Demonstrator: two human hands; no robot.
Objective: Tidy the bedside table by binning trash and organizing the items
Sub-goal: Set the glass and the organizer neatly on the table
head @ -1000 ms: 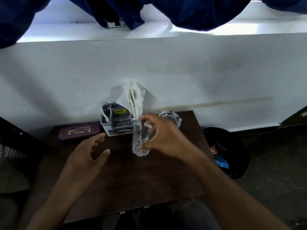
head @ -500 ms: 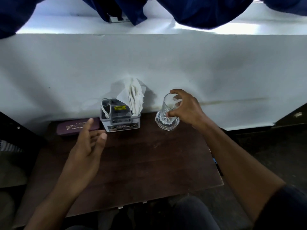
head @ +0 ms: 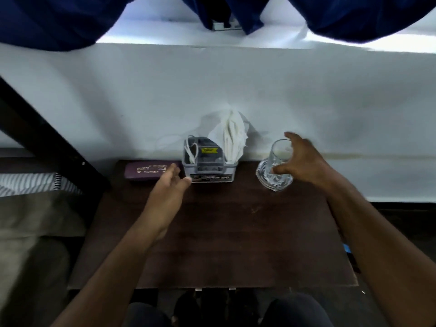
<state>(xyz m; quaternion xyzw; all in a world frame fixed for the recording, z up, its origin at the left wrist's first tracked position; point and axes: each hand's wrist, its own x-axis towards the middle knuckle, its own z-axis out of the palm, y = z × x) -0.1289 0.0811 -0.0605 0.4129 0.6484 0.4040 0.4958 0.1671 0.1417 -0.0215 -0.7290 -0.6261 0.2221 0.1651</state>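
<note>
Your right hand (head: 304, 161): grip wide, fingers spread around the glass (head: 278, 161) upright in the ashtray (head: 269, 180), back right of bench (head: 236, 232); contact unclear. Left hand (head: 169, 185) open, empty, at the purple case (head: 146, 171)

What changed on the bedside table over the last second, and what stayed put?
The right hand carried the clear drinking glass from mid-table to the back right corner, standing it in the clear glass ashtray; its fingers are now opening off it. The left hand reached forward toward the maroon case. The grey organiser box and white tissues stayed put.
</note>
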